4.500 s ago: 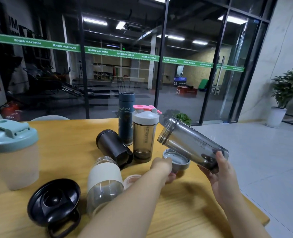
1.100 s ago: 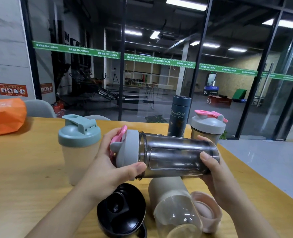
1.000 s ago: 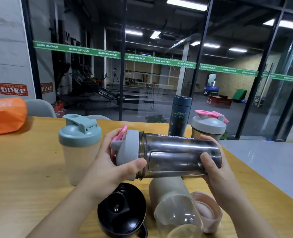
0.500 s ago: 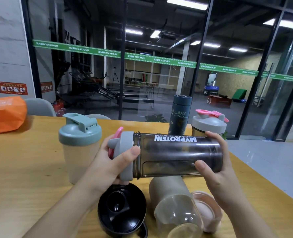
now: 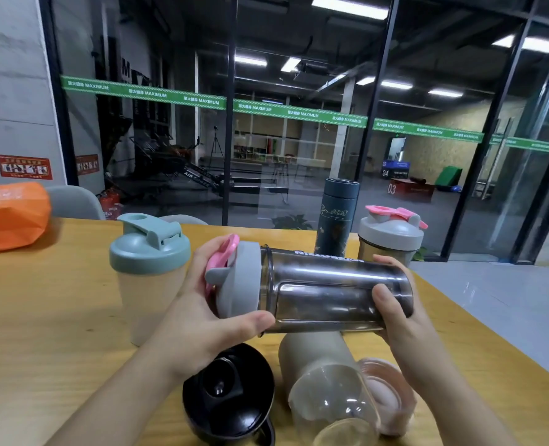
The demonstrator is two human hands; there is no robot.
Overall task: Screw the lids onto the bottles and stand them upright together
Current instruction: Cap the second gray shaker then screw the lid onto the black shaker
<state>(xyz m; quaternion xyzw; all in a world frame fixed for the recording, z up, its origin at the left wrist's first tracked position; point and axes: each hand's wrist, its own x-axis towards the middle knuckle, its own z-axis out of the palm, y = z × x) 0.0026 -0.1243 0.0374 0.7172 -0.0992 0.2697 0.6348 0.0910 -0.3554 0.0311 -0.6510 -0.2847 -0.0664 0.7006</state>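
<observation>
I hold a smoky transparent shaker bottle [image 5: 327, 291] sideways above the table. My left hand [image 5: 202, 313] grips its grey lid with a pink flip cap [image 5: 237, 281], which sits on the bottle's mouth. My right hand [image 5: 395, 304] grips the bottle's base. Below lie a loose black lid [image 5: 228, 394], a beige-sleeved clear bottle on its side [image 5: 324, 381] and a pink lid [image 5: 385, 394] beside it. A teal-lidded beige shaker [image 5: 147, 272] stands upright at the left. A dark blue flask [image 5: 337, 217] and a grey-lidded shaker [image 5: 392, 236] stand at the back.
The wooden table [image 5: 41, 317] ends in an edge at the right, with grey floor beyond. An orange bag [image 5: 9, 214] lies at the far left. A grey chair back [image 5: 73, 201] and a glass wall stand behind the table.
The lid that lay loose on the table now sits on the held bottle. Over the last second the bottle turned in my hands, rolling its white lettering up and away; my left thumb shifted along the lid.
</observation>
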